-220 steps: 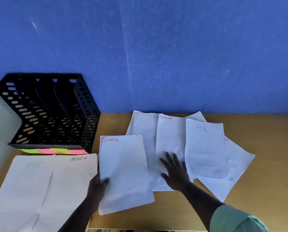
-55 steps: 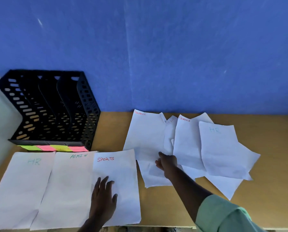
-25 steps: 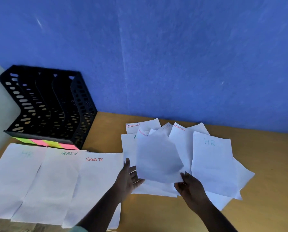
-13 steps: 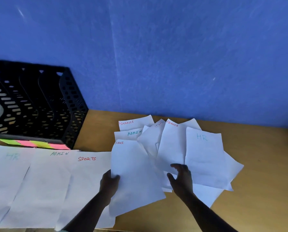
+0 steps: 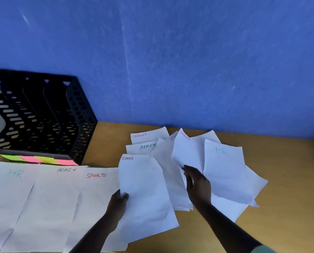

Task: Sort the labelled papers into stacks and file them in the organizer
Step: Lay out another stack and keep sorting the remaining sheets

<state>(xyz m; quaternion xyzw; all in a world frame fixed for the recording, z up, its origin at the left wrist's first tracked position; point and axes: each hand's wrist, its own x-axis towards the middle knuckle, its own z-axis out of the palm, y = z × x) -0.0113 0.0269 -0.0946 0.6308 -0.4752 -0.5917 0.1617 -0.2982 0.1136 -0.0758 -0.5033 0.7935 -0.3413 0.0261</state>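
FINANCE sheet [image 5: 145, 196]: single leaf of white paper, label in red at its top left corner. It lies to the right of the SPORTS sheet [image 5: 96, 198], overlapping that sheet's right edge, at the end of the row HR sheet [image 5: 8, 189], ADMIN sheet [image 5: 50, 198], SPORTS.

Your left hand [image 5: 117, 205] pinches it at the left edge, about halfway down, thumb on top and fingers under. Your right hand [image 5: 198, 185] lies with fingers fairly straight on the loose pile [image 5: 178, 161], pressing it rather than gripping any one leaf, as far as can be seen.

Handling notes, judged:
- Very light and limp. Held by one edge, the far side will droop and may catch air; keep it low and slide it flat.
- Smooth on smooth: sheets will skate over each other and over the wooden table [image 5: 289, 179]. Set it down square, then release.
- Creases easily. Pinch with the pads only, at an edge or corner, clear of the label.
- In the pile, leaves overlap in a fan; lifting one may drag its neighbours. Hold the rest down as you peel.

Still unsorted: another FINANCE, an ADMIN, an HR, others with labels hidden. The black organizer [image 5: 43, 115] stands behind the row, its slots not visibly holding paper.
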